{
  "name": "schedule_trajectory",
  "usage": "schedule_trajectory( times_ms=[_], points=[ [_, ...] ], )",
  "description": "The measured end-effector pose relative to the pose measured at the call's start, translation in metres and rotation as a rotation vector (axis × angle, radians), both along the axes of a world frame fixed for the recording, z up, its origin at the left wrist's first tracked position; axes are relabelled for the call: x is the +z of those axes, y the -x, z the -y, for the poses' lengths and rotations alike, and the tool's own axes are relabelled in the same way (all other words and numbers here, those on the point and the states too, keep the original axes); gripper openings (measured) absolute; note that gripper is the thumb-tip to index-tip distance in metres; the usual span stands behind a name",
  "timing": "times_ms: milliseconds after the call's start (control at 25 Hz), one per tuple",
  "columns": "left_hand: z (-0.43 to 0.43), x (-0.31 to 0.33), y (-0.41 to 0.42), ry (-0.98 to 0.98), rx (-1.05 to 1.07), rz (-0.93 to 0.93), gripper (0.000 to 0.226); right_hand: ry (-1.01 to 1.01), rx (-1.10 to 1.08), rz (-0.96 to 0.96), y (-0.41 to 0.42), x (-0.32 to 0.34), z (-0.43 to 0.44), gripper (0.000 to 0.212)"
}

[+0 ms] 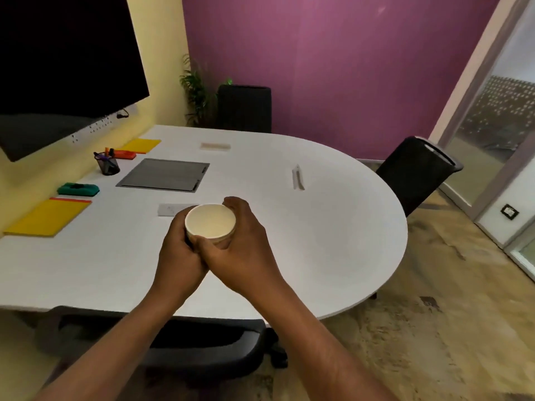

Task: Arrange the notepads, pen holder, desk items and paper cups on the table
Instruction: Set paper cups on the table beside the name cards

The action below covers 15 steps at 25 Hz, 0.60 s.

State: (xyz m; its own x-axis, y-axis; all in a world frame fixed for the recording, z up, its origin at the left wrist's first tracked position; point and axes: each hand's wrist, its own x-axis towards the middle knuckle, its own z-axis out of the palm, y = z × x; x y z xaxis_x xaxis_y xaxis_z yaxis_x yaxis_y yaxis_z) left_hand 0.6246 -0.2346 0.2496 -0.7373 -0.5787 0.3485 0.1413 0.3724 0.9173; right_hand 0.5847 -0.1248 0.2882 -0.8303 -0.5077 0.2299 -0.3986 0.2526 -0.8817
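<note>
Both the left hand [181, 250] and right hand [240, 250] were clamped around an upright paper cup [210, 222], mouth up. It hovered at frame centre above the white counter [333, 227] (stationery lay well apart, toward the upper left).

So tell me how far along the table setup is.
Looks done: two yellow notepads, the pen holder and green item sit along the table's left side. In hand: both hands hold a paper cup. Left: placing it; no cups stand yet.
</note>
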Motion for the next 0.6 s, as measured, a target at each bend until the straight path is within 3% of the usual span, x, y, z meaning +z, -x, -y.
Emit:
schedule_trajectory(
  times_ms=[280,600],
  points=[
    [-0.085,-0.004,0.020,0.008,0.215,0.062,0.059,-0.056,0.261,0.039,0.050,-0.001,-0.073,0.084],
    [-0.064,-0.014,0.045,0.047,0.312,0.122,0.065,0.030,0.300,0.010,0.082,-0.008,-0.054,0.077]
  ],
)
